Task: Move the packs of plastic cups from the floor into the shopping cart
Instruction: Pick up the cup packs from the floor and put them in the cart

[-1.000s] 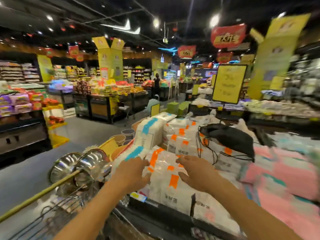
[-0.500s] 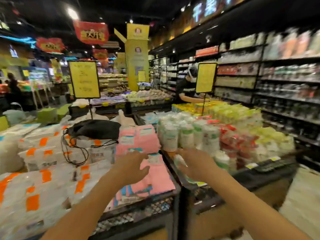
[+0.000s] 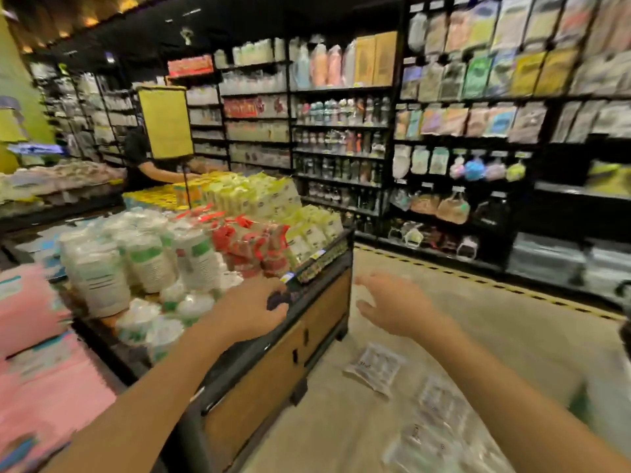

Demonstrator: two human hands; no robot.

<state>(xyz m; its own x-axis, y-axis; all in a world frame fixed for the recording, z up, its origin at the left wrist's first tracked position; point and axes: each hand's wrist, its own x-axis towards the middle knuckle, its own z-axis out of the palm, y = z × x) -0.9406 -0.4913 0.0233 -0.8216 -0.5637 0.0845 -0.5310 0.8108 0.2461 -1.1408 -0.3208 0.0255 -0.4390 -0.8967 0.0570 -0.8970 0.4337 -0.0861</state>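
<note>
Two empty hands out front. The left hand (image 3: 252, 308) hangs loosely curled over the edge of the display stand (image 3: 273, 380), the right hand (image 3: 396, 305) is spread and relaxed above the floor (image 3: 478, 319) — clear packs of cups (image 3: 374, 367) lie there, near the stand.

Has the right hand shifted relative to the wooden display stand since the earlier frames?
Yes. The right hand was above the display stand's front edge; now it hangs right of its corner, over the floor.

Clear packs (image 3: 374, 368) lie on the floor (image 3: 478, 319) (beige).
</note>
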